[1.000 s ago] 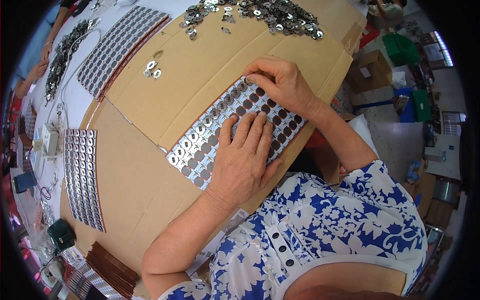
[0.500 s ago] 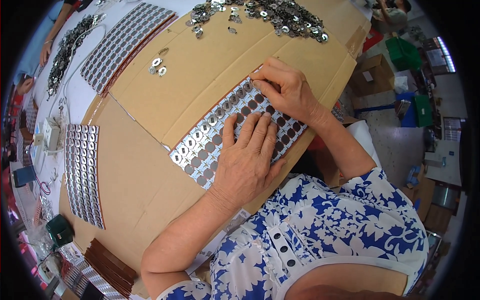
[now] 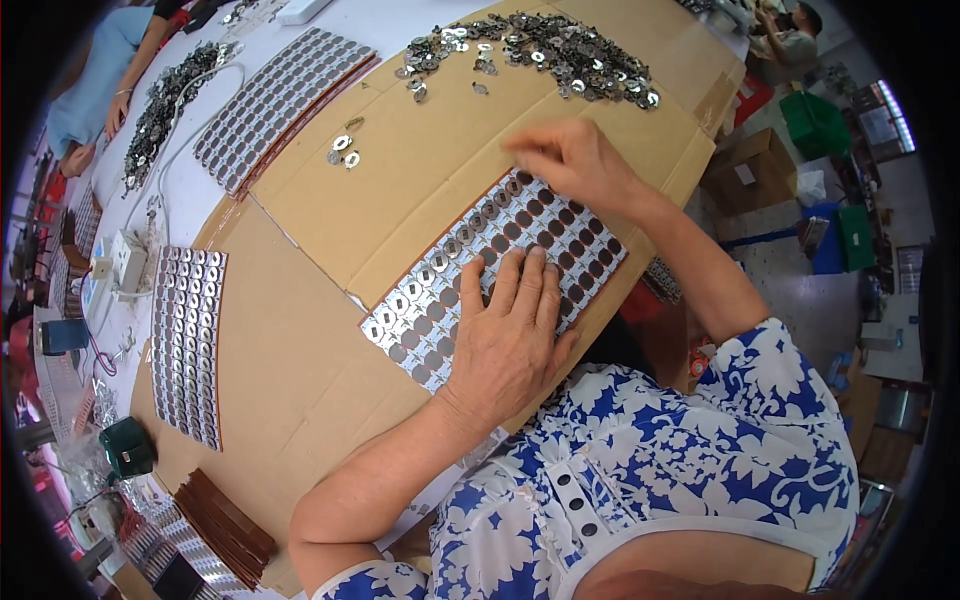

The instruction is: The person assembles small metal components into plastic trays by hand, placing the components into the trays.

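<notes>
A white-and-blue panel [image 3: 384, 338] with rows of dark round discs lies slantwise on the cardboard before me. Oval metal pieces [image 3: 438, 263] sit along its far row. My left hand [image 3: 503, 345] rests flat on the panel's middle, fingers spread, hiding some of the discs. My right hand [image 3: 580, 170] hovers by the panel's far right corner, near the end of the metal row. Its fingertips are smeared by motion, so whether they hold anything cannot be made out. A few loose metal pieces [image 3: 343, 151] lie on the cardboard beyond the panel.
A heap of small metal pieces [image 3: 590, 65] lies at the far edge of the cardboard [image 3: 290, 370]. At left are a filled panel [image 3: 190, 340], stacked panels [image 3: 285, 105], a power strip [image 3: 125, 262] and brown sheets [image 3: 225, 530]. Another person's hand [image 3: 117, 112] is far left.
My right hand has lifted off the panel's far row and moved slightly farther away. My left hand still lies on the panel. The whole view has shifted a little.
</notes>
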The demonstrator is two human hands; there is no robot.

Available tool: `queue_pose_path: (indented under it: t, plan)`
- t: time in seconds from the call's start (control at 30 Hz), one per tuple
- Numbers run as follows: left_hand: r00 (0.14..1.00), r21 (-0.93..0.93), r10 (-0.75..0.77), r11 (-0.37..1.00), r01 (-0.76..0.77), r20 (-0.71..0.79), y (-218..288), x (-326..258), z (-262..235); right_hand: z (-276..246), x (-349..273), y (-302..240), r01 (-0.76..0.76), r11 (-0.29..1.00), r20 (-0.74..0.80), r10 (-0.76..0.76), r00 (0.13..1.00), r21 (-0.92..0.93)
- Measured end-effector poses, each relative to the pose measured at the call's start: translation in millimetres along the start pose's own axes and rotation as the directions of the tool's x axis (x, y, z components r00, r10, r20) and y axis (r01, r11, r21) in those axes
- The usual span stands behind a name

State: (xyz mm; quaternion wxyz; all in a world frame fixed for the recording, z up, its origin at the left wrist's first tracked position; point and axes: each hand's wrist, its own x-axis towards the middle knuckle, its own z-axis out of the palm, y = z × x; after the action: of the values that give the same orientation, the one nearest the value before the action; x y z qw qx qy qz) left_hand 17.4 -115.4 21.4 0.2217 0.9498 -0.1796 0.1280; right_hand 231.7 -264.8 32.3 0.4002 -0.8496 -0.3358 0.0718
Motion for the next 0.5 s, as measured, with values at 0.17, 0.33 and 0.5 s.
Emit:
queue_pose_path:
  t: [0.17, 0.33, 0.5]
  plan:
    - [0.998, -0.037, 0.056, 0.998, -0.055, 0.01, 0.1, 1.5, -2.5, -7.3, 77.7, 45.2, 0.279, 0.89, -0.164, -0.355, 0.92, -0.359]
    - [0.997, -0.073, 0.083, 0.994, -0.082, 0.005, -0.3, 4.5, -7.6, -12.9, 96.1, 49.1, 0.326, 0.823, -0.093, -0.411, 0.907, -0.464]
    - [0.998, -0.061, 0.041, 0.997, -0.044, -0.039, -0.6, 3.2, -8.6, -29.1, 27.8, -3.9, -0.11, 0.969, 0.171, 0.072, 0.983, 0.224]
